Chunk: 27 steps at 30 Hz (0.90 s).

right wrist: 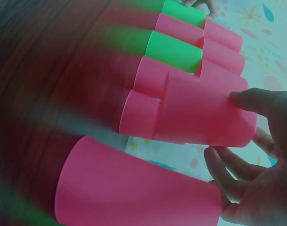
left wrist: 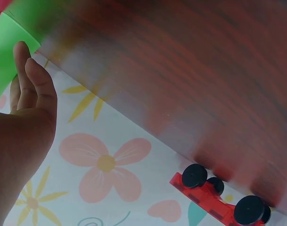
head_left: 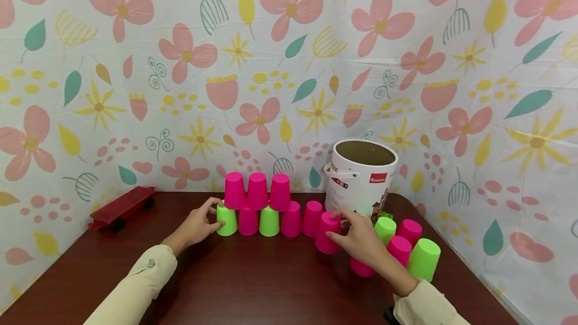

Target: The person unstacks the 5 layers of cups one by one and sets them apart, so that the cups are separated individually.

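A row of upside-down cups stands mid-table, pink and green, with three pink cups (head_left: pixel 257 190) resting on its left part. At the row's left end, my left hand (head_left: pixel 197 225) touches the side of a green cup (head_left: pixel 227 220); in the left wrist view its fingers (left wrist: pixel 40 80) lie fairly straight against that cup. My right hand (head_left: pixel 358 237) holds a pink cup (head_left: pixel 327 233) between thumb and fingers, upside down, in front of the row's right end. From the right wrist, this cup overlaps the end pink cup (right wrist: pixel 139 115) of the row.
More pink and green cups, including a green cup (head_left: pixel 424 260), cluster at the right by my right forearm. Behind them stands a white bucket (head_left: pixel 358 189) with a handle. A red skateboard-like toy (head_left: pixel 123 208) sits at the back left. A patterned cloth (head_left: pixel 271 89) hangs behind the table.
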### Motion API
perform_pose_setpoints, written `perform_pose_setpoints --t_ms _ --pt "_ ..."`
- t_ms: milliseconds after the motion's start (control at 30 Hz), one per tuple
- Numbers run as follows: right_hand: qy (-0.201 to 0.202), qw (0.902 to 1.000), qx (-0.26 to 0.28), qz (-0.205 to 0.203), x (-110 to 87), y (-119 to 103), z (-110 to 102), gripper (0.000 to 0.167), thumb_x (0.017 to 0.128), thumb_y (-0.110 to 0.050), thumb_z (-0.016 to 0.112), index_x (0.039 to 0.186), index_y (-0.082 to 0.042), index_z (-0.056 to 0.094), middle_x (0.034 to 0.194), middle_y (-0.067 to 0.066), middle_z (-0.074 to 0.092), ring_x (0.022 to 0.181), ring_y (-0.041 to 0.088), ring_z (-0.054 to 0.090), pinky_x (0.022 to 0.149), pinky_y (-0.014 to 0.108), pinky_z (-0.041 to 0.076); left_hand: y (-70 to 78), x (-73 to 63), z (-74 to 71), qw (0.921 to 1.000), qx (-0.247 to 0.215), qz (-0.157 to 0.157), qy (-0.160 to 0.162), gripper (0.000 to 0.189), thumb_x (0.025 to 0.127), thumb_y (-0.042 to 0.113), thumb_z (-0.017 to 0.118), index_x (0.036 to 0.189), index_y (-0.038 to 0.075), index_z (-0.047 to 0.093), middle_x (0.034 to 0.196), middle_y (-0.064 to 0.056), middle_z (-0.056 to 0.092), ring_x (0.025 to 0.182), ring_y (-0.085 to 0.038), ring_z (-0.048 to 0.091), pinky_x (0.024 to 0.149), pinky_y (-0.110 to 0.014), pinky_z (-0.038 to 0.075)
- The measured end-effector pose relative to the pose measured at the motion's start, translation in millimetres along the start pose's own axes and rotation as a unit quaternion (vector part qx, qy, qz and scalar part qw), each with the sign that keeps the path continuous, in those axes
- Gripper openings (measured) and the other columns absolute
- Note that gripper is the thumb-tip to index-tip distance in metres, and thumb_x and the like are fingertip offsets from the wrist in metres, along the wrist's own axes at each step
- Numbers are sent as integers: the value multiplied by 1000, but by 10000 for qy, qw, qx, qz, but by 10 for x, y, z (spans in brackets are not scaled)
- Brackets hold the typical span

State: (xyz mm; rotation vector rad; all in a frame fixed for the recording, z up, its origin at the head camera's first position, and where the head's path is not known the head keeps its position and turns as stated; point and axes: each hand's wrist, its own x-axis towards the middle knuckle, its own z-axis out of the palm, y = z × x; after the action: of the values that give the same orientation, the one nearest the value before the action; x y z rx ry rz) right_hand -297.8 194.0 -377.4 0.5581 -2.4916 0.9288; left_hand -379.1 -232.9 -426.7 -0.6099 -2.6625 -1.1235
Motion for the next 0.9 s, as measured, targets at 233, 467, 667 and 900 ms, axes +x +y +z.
perform_pose_setpoints --t_ms 233,467,667,900 --pt "-436 9982 -403 104 65 32 2 22 79 -16 84 87 -15 64 76 -5 61 68 11 55 60 27 49 3 -6 -13 10000 -7 -34 20 48 87 6 75 123 15 45 108 -21 67 53 -21 59 54 -29 50" --pt "-495 9963 -693 117 110 90 40 20 79 -16 83 90 -14 67 78 -4 63 69 13 56 60 29 48 4 4 -2 10000 -82 -51 -12 48 87 5 75 123 15 45 108 -23 66 53 -24 60 54 -29 50" --pt "-478 9924 -1098 270 137 114 36 22 79 -19 83 94 -14 68 89 1 70 83 24 67 65 35 53 18 -3 -5 9999 -98 -52 -12 48 87 4 75 123 15 45 107 -23 66 53 -24 61 54 -29 50" --pt "-654 9862 -1421 549 177 131 17 24 79 -23 83 93 -16 66 86 0 68 78 18 63 56 31 49 15 -3 2 9999 -87 -88 -14 48 87 4 75 122 15 45 108 -23 66 54 -24 61 55 -29 50"
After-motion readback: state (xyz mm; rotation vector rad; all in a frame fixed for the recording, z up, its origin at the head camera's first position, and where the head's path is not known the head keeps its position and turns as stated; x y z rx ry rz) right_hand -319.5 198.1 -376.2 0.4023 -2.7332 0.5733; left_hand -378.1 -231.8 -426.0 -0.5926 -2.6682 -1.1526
